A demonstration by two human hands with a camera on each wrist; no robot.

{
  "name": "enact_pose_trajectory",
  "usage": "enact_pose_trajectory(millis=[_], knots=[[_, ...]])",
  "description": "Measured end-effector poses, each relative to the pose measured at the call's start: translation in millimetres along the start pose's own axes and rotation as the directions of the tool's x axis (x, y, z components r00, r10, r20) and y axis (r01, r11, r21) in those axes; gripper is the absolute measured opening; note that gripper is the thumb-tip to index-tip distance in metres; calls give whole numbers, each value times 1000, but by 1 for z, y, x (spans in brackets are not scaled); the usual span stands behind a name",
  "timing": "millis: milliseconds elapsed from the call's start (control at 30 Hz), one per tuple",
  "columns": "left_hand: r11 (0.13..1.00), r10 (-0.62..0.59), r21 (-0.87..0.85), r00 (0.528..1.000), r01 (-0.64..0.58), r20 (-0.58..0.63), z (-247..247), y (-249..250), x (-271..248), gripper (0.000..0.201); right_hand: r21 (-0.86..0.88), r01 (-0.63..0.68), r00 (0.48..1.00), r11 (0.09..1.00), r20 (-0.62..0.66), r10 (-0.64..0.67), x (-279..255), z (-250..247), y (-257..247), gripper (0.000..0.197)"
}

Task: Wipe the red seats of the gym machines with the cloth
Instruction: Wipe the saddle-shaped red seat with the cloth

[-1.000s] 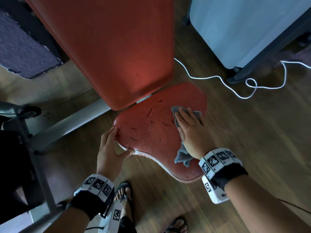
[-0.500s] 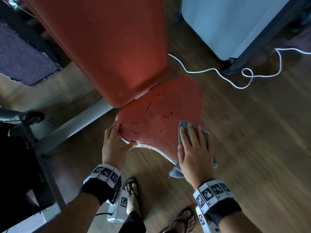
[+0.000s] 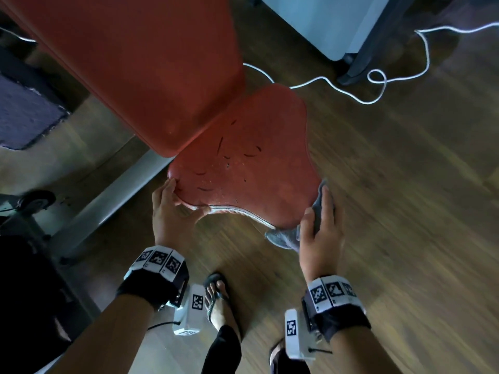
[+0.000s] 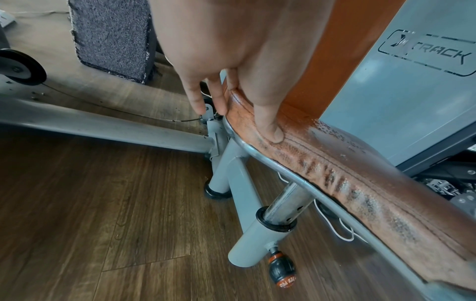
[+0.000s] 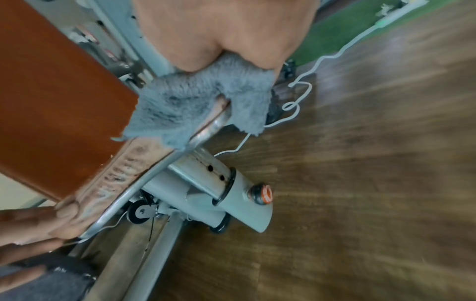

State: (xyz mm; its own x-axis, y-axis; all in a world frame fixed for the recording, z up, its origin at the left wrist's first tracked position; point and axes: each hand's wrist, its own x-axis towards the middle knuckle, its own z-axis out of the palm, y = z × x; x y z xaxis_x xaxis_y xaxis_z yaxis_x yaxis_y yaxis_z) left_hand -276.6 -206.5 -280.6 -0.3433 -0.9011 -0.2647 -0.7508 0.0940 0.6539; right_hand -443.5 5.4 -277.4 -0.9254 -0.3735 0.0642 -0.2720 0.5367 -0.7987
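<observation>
Two hands on the red seat [image 3: 251, 168]: left hand [image 3: 172, 211] pinches its near-left rim, right hand [image 3: 320, 233] fingers curl the grey cloth [image 5: 195, 101] over the near-right corner. Risk: cracked vinyl could snag the cloth; centre may get missed.

My right hand [image 5: 226, 34] presses the grey cloth [image 5: 195, 101] over the red seat's [image 5: 121, 167] edge; my left hand [image 5: 38, 224] grips its far corner.
</observation>
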Motion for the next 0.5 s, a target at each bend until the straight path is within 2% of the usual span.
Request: enact_pose_trajectory(millis=[100,333,500], knots=[[1000,3,-11,1000,-3,5,0,0,1,103,27,-61,998,998,-32,62,-24,4,-5,54],[1000,23,-1,1000,-23,3,-1,3,1,101,2,-45,999,999,-26,45,-5,1,-1,51],[1000,13,-10,1000,-13,-1,-1,3,0,101,12,-108,994,994,-3,108,-23,7,-12,58]])
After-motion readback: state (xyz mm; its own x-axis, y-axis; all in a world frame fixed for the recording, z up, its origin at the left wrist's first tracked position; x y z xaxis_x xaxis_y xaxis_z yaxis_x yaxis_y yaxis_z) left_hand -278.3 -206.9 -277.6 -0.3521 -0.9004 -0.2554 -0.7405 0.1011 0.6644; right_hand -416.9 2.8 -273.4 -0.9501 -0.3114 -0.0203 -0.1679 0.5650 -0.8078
